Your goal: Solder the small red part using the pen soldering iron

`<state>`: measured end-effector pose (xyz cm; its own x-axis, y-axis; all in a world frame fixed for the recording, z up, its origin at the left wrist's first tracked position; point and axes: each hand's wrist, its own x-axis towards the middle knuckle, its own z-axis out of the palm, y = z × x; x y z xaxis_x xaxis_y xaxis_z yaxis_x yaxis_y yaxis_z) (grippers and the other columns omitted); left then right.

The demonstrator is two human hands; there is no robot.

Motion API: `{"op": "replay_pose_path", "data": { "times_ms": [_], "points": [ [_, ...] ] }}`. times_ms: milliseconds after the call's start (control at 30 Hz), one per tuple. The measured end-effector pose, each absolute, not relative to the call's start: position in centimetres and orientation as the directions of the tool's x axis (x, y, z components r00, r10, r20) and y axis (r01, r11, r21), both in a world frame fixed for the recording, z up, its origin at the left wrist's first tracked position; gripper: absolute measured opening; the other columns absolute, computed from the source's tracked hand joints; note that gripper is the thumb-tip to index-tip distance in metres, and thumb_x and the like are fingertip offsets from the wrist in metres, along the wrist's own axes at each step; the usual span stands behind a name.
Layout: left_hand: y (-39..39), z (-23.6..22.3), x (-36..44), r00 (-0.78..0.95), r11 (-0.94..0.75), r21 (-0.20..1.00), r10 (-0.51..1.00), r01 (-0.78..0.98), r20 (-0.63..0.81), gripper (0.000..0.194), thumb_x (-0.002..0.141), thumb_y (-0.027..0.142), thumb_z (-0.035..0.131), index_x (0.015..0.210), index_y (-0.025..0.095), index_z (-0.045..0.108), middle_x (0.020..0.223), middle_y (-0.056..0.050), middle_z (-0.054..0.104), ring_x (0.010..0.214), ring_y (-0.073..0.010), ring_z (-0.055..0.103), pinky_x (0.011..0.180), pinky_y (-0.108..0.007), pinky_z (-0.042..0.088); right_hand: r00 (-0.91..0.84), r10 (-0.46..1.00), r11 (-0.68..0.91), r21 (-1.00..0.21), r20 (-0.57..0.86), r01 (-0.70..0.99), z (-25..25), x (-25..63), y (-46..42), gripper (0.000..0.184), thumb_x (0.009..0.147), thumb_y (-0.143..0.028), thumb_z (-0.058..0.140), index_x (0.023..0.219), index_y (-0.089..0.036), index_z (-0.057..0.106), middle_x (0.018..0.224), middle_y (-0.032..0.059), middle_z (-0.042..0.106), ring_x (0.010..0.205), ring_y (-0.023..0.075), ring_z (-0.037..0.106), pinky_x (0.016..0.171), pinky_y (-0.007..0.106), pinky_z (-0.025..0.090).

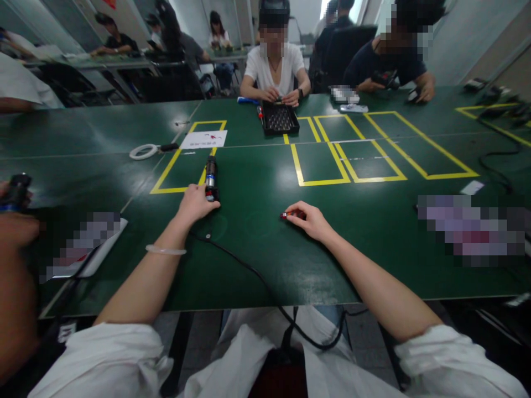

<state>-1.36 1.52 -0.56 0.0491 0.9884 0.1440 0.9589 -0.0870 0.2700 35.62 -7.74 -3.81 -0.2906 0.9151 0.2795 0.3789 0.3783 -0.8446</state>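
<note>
On the green table, my left hand (196, 203) is closed round the near end of a black flashlight-like cylinder (211, 172) with silver and blue bands. The cylinder points away from me, beside a yellow taped outline. To its right, my right hand (309, 220) rests low over the table and pinches a small red-and-black piece (286, 215) between thumb and fingers. Most of that piece is hidden by the fingers, so its kind is unclear. A small round light bit (208, 236) lies just below my left hand.
A black cable (244, 264) runs from near my left hand over the table's front edge. Yellow tape outlines (323, 182) mark the table. Across it, a person works over a black tray (281, 131). A white card (204, 139) and white ring (143, 151) lie ahead left. A neighbour's hand (19, 226) is at left.
</note>
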Motion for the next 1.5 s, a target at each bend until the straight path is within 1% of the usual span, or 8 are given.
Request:
{"op": "replay_pose_path", "data": {
  "times_ms": [67, 133, 400, 600, 800, 1033, 1267, 1500],
  "points": [
    [0.0, -0.3, 1.4, 0.057, -0.076, 0.174, 0.992, 0.982, 0.113, 0.065, 0.069, 0.045, 0.071, 0.124, 0.013, 0.057, 0.116, -0.018, 0.051, 0.113, -0.0365, 0.052, 0.098, -0.048, 0.046, -0.288, 0.916, 0.375, -0.849, 0.278, 0.373, -3.9, 35.6, -7.7, 0.017, 0.086, -0.028, 0.066, 0.099, -0.018, 0.069, 0.083, 0.0022, 0.064, 0.066, 0.0122, 0.053, 0.063, 0.026, 0.043],
    [-1.5, 0.0, 4.0, 0.092, -0.106, 0.146, 0.991, 0.984, 0.098, 0.064, 0.073, 0.047, 0.068, 0.127, 0.015, 0.055, 0.120, -0.017, 0.051, 0.113, -0.0363, 0.052, 0.095, -0.046, 0.048, -0.284, 0.918, 0.369, -0.855, 0.275, 0.365, -4.0, 35.6, -7.7, 0.017, 0.086, -0.029, 0.066, 0.099, -0.018, 0.069, 0.081, 0.0017, 0.064, 0.066, 0.0122, 0.053, 0.063, 0.026, 0.043],
    [-5.6, 0.9, 11.6, 0.282, -0.296, 0.189, 0.954, 0.936, 0.100, 0.065, 0.076, 0.042, 0.066, 0.133, 0.017, 0.048, 0.121, -0.016, 0.051, 0.109, -0.0332, 0.052, 0.084, -0.041, 0.051, -0.269, 0.928, 0.343, -0.872, 0.258, 0.348, -4.1, 35.5, -7.7, 0.018, 0.085, -0.031, 0.067, 0.098, -0.018, 0.068, 0.077, 0.0008, 0.063, 0.063, 0.0124, 0.053, 0.061, 0.026, 0.043],
    [-7.3, 0.9, 14.9, 0.395, -0.407, 0.222, 0.914, 0.886, 0.098, 0.064, 0.077, 0.039, 0.066, 0.134, 0.018, 0.047, 0.120, -0.015, 0.051, 0.109, -0.0327, 0.051, 0.082, -0.039, 0.051, -0.240, 0.924, 0.371, -0.848, 0.297, 0.379, -4.3, 35.4, -7.6, 0.017, 0.086, -0.030, 0.066, 0.098, -0.019, 0.067, 0.084, 0.0025, 0.065, 0.066, 0.0131, 0.054, 0.061, 0.026, 0.044],
    [-8.1, 0.9, 16.0, 0.446, -0.457, 0.233, 0.889, 0.858, 0.101, 0.066, 0.078, 0.036, 0.064, 0.138, 0.019, 0.044, 0.125, -0.015, 0.050, 0.111, -0.0326, 0.050, 0.085, -0.040, 0.050, -0.257, 0.918, 0.386, -0.827, 0.301, 0.408, -4.2, 35.5, -7.7, 0.014, 0.086, -0.029, 0.064, 0.096, -0.019, 0.064, 0.080, 0.0013, 0.063, 0.064, 0.0126, 0.053, 0.062, 0.026, 0.044],
    [-8.2, 1.0, 15.9, 0.445, -0.450, 0.260, 0.892, 0.855, 0.078, 0.070, 0.078, 0.036, 0.064, 0.142, 0.018, 0.042, 0.126, -0.017, 0.049, 0.113, -0.0343, 0.049, 0.085, -0.042, 0.050, -0.237, 0.921, 0.382, -0.829, 0.308, 0.409, -4.2, 35.3, -7.6, 0.013, 0.087, -0.030, 0.064, 0.094, -0.019, 0.064, 0.078, 0.0007, 0.062, 0.063, 0.0128, 0.052, 0.061, 0.026, 0.043],
    [-8.2, 1.0, 15.8, 0.446, -0.449, 0.273, 0.892, 0.851, 0.077, 0.068, 0.079, 0.037, 0.063, 0.141, 0.016, 0.043, 0.127, -0.017, 0.049, 0.113, -0.0345, 0.049, 0.086, -0.043, 0.050, -0.277, 0.906, 0.412, -0.814, 0.320, 0.410, -4.3, 34.9, -7.5, 0.013, 0.084, -0.024, 0.066, 0.096, -0.020, 0.063, 0.084, 0.0014, 0.063, 0.066, 0.0129, 0.053, 0.064, 0.026, 0.043],
    [-8.1, 0.9, 15.8, 0.449, -0.452, 0.286, 0.890, 0.845, 0.082, 0.069, 0.079, 0.036, 0.063, 0.141, 0.017, 0.042, 0.127, -0.017, 0.049, 0.114, -0.0343, 0.049, 0.088, -0.042, 0.050, -0.276, 0.894, 0.444, -0.783, 0.353, 0.436, -4.3, 34.9, -7.4, 0.006, 0.084, -0.024, 0.067, 0.089, -0.020, 0.065, 0.084, 0.0015, 0.058, 0.068, 0.0138, 0.054, 0.067, 0.028, 0.045]
  ]
}}
